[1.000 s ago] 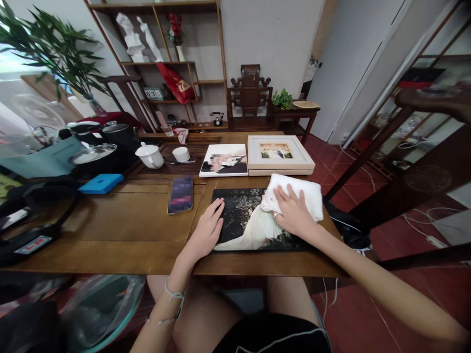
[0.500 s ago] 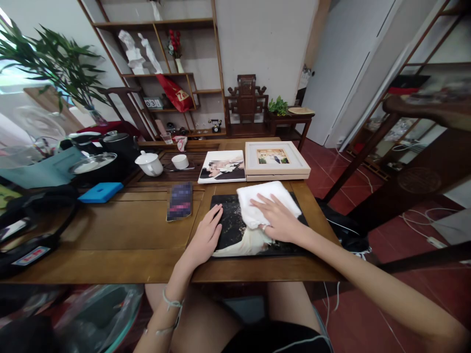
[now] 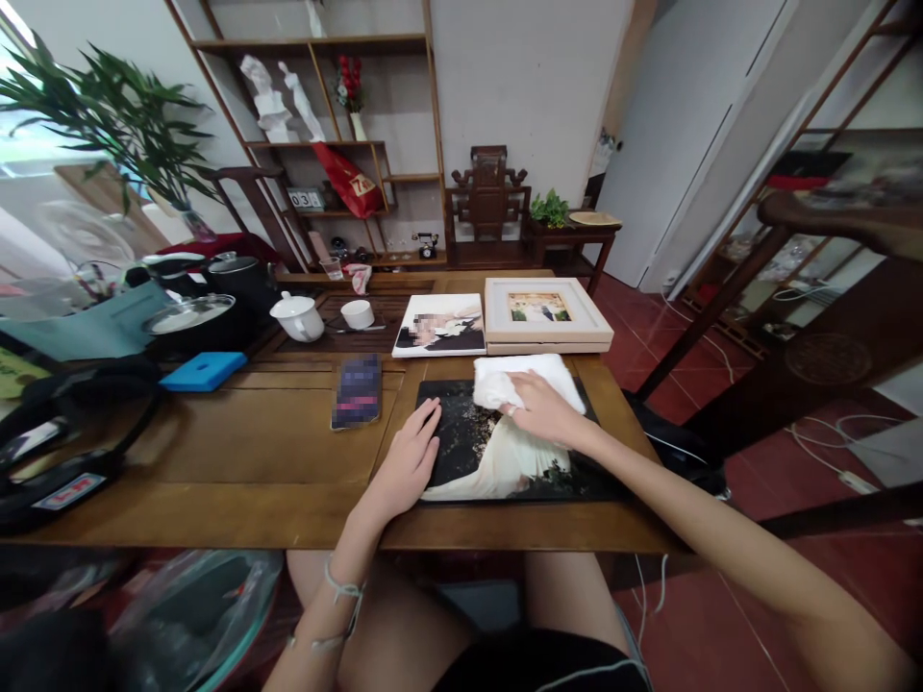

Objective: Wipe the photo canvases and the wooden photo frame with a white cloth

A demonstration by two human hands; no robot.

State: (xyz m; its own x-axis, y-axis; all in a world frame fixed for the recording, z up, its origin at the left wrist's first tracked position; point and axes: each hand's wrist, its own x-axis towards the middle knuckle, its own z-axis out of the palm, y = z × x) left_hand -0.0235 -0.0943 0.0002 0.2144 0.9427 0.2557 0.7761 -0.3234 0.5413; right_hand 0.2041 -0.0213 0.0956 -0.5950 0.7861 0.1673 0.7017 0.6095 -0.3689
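Observation:
A dark photo panel (image 3: 461, 447) with a pale dress printed on it lies flat at the table's front edge. My left hand (image 3: 410, 459) rests on its left edge, fingers stretched out and holding nothing. Over the panel's upper part lies a white cloth (image 3: 559, 373), partly bunched up. My right hand (image 3: 544, 411) has its fingers curled on the bunched part of the cloth, gripping it; some fingertips are hidden in the folds. Beyond the panel are a white photo print (image 3: 439, 336) and a pale framed picture (image 3: 555, 332) on top of another frame.
Left of the panel lies a phone (image 3: 357, 392) on the wooden table (image 3: 266, 461). Further left are a blue box (image 3: 203, 371), headphones (image 3: 137, 423), a lidded white cup (image 3: 297, 317) and a small white cup (image 3: 358, 313). A lined bin (image 3: 245, 615) stands below the table.
My right hand has gone from lying spread on the cloth to gripping it, with the cloth bunched and shifted slightly up the panel. More of the printed dress shows. My left hand stays on the panel.

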